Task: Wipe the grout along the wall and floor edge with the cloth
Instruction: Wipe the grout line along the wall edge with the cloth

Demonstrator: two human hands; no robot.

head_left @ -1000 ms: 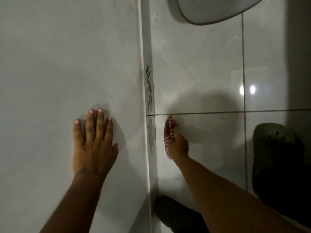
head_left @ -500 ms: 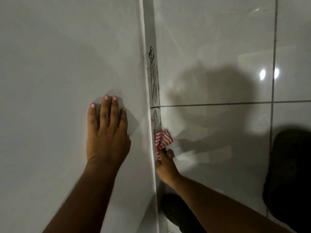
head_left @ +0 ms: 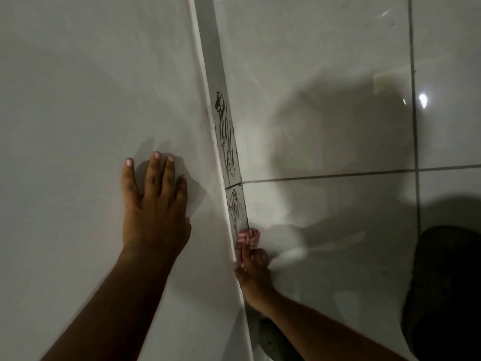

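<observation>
A red-and-white checked cloth (head_left: pixel 248 237) is pressed against the foot of the wall, where the skirting strip (head_left: pixel 224 142) meets the floor. My right hand (head_left: pixel 253 274) grips the cloth from below, fingers closed around it. Black scribble marks (head_left: pixel 226 134) run along the skirting just above the cloth. My left hand (head_left: pixel 154 204) lies flat on the white wall (head_left: pixel 91 100), fingers spread, holding nothing.
Glossy grey floor tiles (head_left: pixel 325 113) with dark grout lines fill the right side. A dark shoe (head_left: pixel 447 290) sits at the lower right, and another dark shoe (head_left: pixel 270 340) shows under my right forearm. My shadow falls across the tiles.
My right hand has drawn the cloth down the wall-floor edge toward me, from beside the lower scribble to below it. My left hand stays flat on the wall. The view has shifted.
</observation>
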